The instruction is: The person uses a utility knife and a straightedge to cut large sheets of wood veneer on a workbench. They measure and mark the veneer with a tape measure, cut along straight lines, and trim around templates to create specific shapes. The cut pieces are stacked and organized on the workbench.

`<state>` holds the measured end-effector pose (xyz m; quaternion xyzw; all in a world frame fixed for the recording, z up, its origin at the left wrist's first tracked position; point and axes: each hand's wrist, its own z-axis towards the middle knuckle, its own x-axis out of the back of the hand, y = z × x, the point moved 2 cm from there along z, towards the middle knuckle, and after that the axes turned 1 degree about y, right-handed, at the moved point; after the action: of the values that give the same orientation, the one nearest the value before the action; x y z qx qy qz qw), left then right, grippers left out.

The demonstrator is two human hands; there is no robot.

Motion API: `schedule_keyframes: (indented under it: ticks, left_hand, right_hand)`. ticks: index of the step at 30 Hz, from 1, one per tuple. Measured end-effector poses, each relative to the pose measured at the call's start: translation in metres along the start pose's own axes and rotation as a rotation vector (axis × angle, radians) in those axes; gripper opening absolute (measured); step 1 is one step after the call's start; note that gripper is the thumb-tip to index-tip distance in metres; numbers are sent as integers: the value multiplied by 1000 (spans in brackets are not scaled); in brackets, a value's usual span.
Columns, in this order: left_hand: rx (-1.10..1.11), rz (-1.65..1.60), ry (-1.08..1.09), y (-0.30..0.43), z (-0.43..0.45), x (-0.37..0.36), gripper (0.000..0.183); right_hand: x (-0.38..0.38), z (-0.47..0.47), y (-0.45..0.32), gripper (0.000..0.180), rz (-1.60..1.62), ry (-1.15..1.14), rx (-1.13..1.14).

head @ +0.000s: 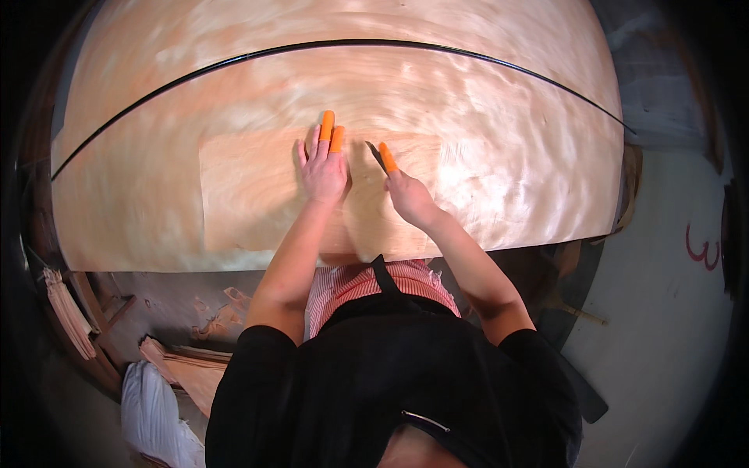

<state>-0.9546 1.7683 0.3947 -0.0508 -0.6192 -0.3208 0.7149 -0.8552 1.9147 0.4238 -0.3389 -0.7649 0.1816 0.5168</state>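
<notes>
My left hand (pixel 325 169) lies on a thin rectangular piece of wood veneer (pixel 251 193), fingers pointing away from me, with orange finger cots on two of them. To its right, my right hand (pixel 408 196) grips a dark, narrow knife-like tool (pixel 375 155); an orange cot covers the finger stretched along it. The tool's tip is over the right half of the piece; whether it touches is unclear. Under the piece spreads a large pale wood sheet (pixel 129 216).
A long thin black strip (pixel 351 42) crosses the sheet beyond my hands. At lower left are veneer bundles (pixel 69 313), more stacked veneer (pixel 193 368) and a white plastic bag (pixel 153 409). Veneer scraps (pixel 219 319) lie on the floor.
</notes>
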Motion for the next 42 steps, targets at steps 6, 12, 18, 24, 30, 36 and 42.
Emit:
schedule_keyframes:
  ticks: [6,12,18,24,30,36,42]
  left_hand:
    - [51,10,91,0,2,4,42]
    - [210,-66,97,16,5,4,59]
    - [212,-118,108,15,7,10,59]
    - [212,-136,117,12,6,8,61]
    - [197,-140,109,14,8,12,63]
    - [202,-117,113,15,9,9,63]
    - [213,-67,100,18,9,7,62]
  right_hand:
    - [-13,5,-6,18,-412,-39,42]
    - [22,-5,52,28,-637,-227,125]
    - [139,48,82,35,-785,-443,487]
    - [158,56,69,25,-907,-454,505]
    - [95,102,1,29,-874,-383,675]
    - [91,81,12,31,-848,-396,307]
    - [55,-20,72,31,-499,-195,-208]
